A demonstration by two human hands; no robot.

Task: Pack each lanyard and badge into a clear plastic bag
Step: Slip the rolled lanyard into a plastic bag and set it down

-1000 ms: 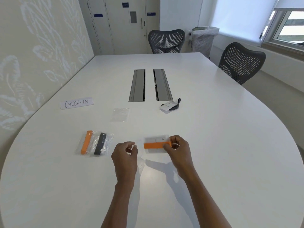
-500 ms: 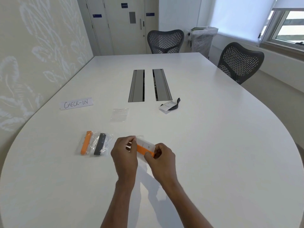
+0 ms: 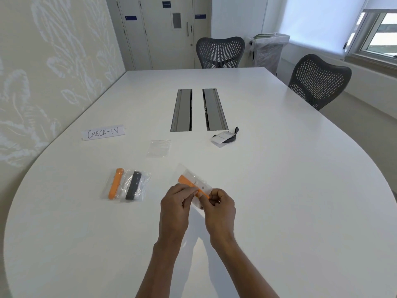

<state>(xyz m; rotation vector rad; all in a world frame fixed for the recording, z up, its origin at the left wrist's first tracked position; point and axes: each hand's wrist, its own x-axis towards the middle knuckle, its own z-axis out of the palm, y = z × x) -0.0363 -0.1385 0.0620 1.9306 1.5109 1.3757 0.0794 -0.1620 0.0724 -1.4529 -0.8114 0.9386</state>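
One readable text: "CHECK-IN", handwritten in dark capitals on a white paper strip (image 3: 103, 132) lying on the white table (image 3: 279, 190), left side near the wall. Blue door signs (image 3: 130, 18) at the back: lettering too small to read. White badge (image 3: 219, 138) beside the dark lanyard (image 3: 233, 136) carries faint print, illegible. Bagged badge (image 3: 200, 186) inside the clear bag (image 3: 184, 171) shows a small round mark, not readable.
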